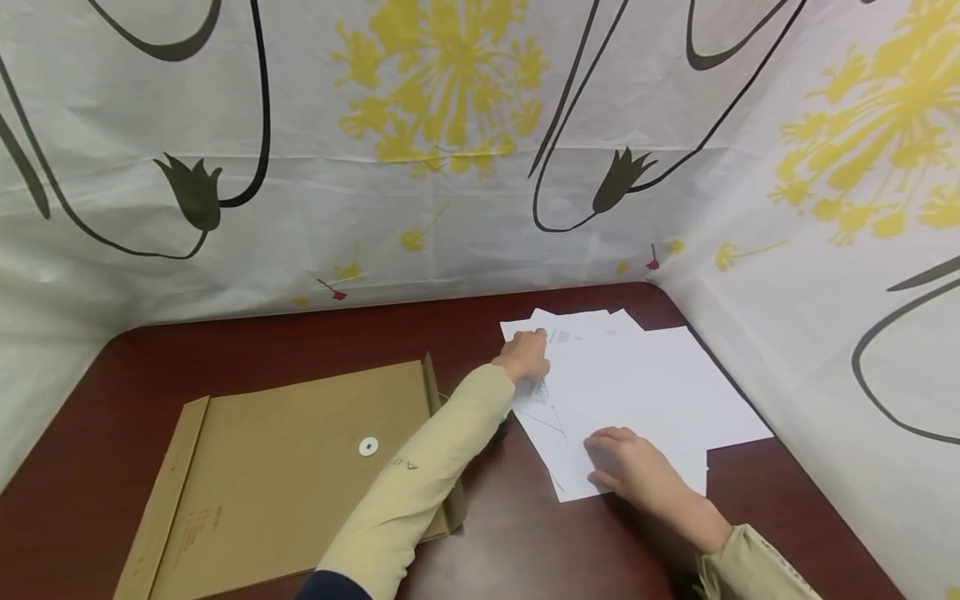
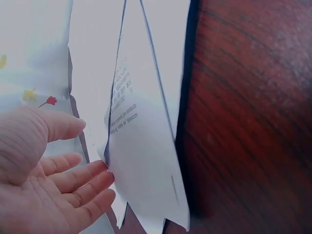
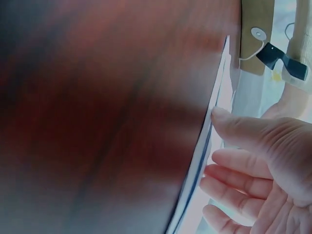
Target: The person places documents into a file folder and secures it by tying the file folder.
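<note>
dark glossy wood bench (image 1: 112,467), floral sheet walls (image 1: 450,167), flat kraft envelope (image 1: 300,467), both hands, left (image 1: 525,357) and right (image 1: 637,471), flat-fingered on loose white papers (image 1: 645,383), gripping nothing

White papers (image 1: 645,383) lay right on the dark reddish-brown table (image 1: 135,367), a tan envelope (image 1: 292,467) left; the far curtain (image 1: 450,167) showed yellow flowers

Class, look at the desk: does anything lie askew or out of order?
Yes. The white sheets lie fanned and skewed, corners sticking out at the far edge, not squared up. Both hands rest on them. The brown envelope lies flat.
</note>
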### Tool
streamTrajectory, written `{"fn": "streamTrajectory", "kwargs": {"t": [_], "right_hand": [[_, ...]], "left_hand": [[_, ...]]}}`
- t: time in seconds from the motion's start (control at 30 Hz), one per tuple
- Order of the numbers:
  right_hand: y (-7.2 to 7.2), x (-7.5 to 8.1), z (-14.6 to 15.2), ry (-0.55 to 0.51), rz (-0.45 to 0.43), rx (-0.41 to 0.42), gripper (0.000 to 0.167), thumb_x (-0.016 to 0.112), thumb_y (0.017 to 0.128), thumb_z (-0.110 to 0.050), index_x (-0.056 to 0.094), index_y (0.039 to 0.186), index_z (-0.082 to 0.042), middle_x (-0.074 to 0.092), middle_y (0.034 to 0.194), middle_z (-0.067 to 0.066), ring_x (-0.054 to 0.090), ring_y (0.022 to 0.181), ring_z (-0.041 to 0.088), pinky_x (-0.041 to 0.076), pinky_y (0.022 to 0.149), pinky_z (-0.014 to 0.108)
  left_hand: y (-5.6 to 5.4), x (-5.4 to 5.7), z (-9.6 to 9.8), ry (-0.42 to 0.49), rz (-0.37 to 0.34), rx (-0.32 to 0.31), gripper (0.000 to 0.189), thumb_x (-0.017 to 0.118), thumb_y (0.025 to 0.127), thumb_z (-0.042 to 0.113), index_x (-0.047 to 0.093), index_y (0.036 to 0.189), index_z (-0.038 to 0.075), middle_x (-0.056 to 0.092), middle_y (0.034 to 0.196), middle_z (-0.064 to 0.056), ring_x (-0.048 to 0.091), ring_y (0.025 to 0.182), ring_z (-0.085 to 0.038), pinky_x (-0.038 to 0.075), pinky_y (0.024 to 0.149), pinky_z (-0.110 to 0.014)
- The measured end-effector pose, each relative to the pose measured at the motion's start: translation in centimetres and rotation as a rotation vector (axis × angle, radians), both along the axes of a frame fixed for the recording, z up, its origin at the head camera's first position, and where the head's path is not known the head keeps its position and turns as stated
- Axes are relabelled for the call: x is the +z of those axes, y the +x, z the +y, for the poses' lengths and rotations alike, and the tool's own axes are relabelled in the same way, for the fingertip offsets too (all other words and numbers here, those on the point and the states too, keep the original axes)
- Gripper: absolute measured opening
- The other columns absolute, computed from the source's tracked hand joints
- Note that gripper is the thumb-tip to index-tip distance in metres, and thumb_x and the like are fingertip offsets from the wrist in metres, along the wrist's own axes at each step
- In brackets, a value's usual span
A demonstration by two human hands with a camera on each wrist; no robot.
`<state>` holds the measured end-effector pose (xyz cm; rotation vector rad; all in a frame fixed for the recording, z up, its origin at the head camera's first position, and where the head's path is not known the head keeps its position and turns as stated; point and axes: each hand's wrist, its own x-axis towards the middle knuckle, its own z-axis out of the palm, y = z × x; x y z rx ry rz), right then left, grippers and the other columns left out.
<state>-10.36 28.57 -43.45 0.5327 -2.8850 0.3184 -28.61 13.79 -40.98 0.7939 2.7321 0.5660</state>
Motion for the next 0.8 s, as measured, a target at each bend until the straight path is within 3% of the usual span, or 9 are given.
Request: {"fn": "streamTrajectory", "kwargs": {"t": [0.13, 0.23, 0.4, 0.53, 0.67, 0.8], "right_hand": [[-0.21, 0.21, 0.34, 0.042, 0.029, 0.065, 0.036, 0.082, 0.067, -0.011, 0.069, 0.098, 0.001, 0.065, 0.098, 0.011, 0.062, 0.090, 0.027, 0.052, 0.075, 0.040], [-0.35, 0.36, 0.40, 0.074, 0.028, 0.102, 0.032, 0.081, 0.067, -0.010, 0.069, 0.096, 0.000, 0.065, 0.095, 0.009, 0.063, 0.087, 0.026, 0.052, 0.074, 0.039], [-0.40, 0.55, 0.09, 0.113, -0.011, 0.098, 0.030, 0.081, 0.068, -0.010, 0.069, 0.095, -0.002, 0.066, 0.094, 0.009, 0.063, 0.086, 0.026, 0.052, 0.074, 0.039], [-0.41, 0.79, -0.17, 0.128, -0.021, 0.079, 0.030, 0.081, 0.067, -0.010, 0.069, 0.094, -0.002, 0.066, 0.091, 0.008, 0.064, 0.083, 0.025, 0.052, 0.072, 0.038], [-0.51, 0.94, -0.18, 0.131, -0.013, 0.100, 0.031, 0.082, 0.066, -0.009, 0.069, 0.093, -0.002, 0.065, 0.088, 0.007, 0.063, 0.079, 0.024, 0.052, 0.069, 0.037], [-0.50, 1.02, -0.08, 0.134, 0.002, 0.127, 0.032, 0.082, 0.065, -0.009, 0.068, 0.093, -0.001, 0.065, 0.088, 0.008, 0.063, 0.078, 0.024, 0.052, 0.067, 0.037]], "left_hand": [[-0.11, 0.06, 0.17, 0.037, -0.022, 0.011, 0.025, 0.055, 0.089, 0.014, 0.052, 0.111, 0.002, 0.057, 0.097, -0.010, 0.048, 0.078, -0.018, 0.042, 0.065, -0.030], [-0.21, 0.11, 0.30, 0.048, -0.046, 0.027, 0.026, 0.056, 0.089, 0.016, 0.053, 0.111, 0.002, 0.057, 0.098, -0.010, 0.048, 0.081, -0.019, 0.043, 0.069, -0.030], [-0.37, 0.08, 0.53, 0.052, -0.070, 0.049, 0.039, 0.058, 0.089, 0.020, 0.050, 0.123, 0.003, 0.057, 0.108, -0.011, 0.047, 0.094, -0.021, 0.044, 0.080, -0.033], [-0.55, 0.11, 0.64, 0.057, -0.071, 0.055, 0.036, 0.059, 0.087, 0.018, 0.052, 0.119, 0.004, 0.055, 0.106, -0.011, 0.046, 0.097, -0.023, 0.043, 0.079, -0.034], [-0.73, 0.25, 0.65, 0.086, -0.051, 0.060, 0.032, 0.058, 0.086, 0.013, 0.059, 0.116, 0.002, 0.056, 0.110, -0.011, 0.045, 0.091, -0.020, 0.042, 0.076, -0.029], [-0.93, 0.29, 0.83, 0.185, -0.047, 0.110, 0.031, 0.055, 0.085, 0.006, 0.062, 0.114, -0.001, 0.061, 0.114, -0.013, 0.043, 0.076, -0.015, 0.040, 0.069, -0.024]]}}
